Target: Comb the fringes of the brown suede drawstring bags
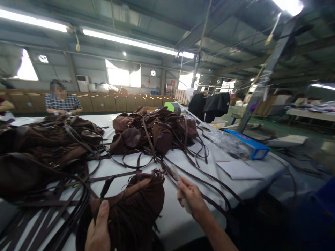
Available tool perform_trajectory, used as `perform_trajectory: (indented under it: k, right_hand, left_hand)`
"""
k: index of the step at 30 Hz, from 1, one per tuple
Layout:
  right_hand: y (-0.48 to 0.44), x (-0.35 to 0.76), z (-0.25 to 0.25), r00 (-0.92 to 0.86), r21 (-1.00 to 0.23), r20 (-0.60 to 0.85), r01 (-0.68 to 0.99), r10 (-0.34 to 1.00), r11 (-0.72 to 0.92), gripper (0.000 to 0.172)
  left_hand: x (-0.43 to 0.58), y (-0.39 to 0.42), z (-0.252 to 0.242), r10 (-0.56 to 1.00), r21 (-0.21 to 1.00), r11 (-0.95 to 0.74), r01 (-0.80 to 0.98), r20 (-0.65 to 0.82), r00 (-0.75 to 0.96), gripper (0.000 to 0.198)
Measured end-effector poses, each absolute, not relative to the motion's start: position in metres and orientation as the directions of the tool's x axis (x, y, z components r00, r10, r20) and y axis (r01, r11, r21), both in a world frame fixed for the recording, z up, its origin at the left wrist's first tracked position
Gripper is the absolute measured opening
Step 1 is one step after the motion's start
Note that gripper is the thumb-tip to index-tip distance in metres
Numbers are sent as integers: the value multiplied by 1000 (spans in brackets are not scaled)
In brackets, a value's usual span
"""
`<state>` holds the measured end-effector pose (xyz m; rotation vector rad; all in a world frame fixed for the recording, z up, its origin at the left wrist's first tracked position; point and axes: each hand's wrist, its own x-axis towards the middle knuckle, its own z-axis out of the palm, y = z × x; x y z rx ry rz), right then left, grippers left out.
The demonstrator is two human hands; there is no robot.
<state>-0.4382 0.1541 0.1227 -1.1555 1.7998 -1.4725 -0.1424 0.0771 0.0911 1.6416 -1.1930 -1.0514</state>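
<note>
My left hand [98,230] grips the near side of a brown fringed suede bag [136,205] at the table's front edge, thumb on top. My right hand [192,198] is closed around a small clear plastic packet [176,174] just right of the bag, beside thin brown straps [199,181] trailing over the white table [183,216].
A pile of brown bags [154,130] sits mid-table, another heap [44,146] at left. A blue box [248,143], clear plastic wrap [227,141] and white paper [239,170] lie at right. A person in a checked shirt [61,103] works at the far side. Cardboard boxes [125,103] line the back.
</note>
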Motion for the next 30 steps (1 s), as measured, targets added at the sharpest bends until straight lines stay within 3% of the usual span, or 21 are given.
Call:
perform_trajectory:
  k: [3,5,7,10,12,15,20,23,28,30]
  right_hand:
    - [167,-428,132,-557,-990,78,-143,-827,2,58]
    - [176,-419,146,-504,-951,251,-287,-827,-114,38]
    - [179,-405,167,-278,-771,525,-556,-804,-311,18]
    - [164,-385,199,110,-420,711,-725,-694,-546,23]
    - [147,-378,212,306,-290,675,-726,-672,-623,34]
    - [129,-380,214,479,-208,534,-724,-697,-657,42]
    - [149,-401,186,518,-70,327,-821,-790,-567,28]
    - [174,-413,163,499,-13,176,-860,-848,-509,31]
    - [213,-436,103,457,42,147,-889,-877,-456,12]
    - [235,-449,66,443,72,145,-897,-885,-437,13]
  left_hand:
    - [-153,71,126,-941,943,-329,-51,-322,108,74]
    - [-164,74,147,-929,922,-361,141,-343,-136,74]
    - [-177,81,165,-869,865,-418,278,-292,-400,72]
    - [-194,90,184,-807,827,-470,308,-263,-528,61]
    - [-197,87,191,-808,839,-472,272,-288,-514,55]
    - [-191,69,198,-823,847,-467,253,-312,-476,49]
    - [-175,37,201,-850,820,-486,304,-361,-384,35]
    - [-175,33,199,-875,825,-463,325,-365,-319,36]
    - [-179,34,204,-916,871,-386,305,-322,-240,36]
    - [-175,29,214,-937,882,-344,323,-300,-178,37]
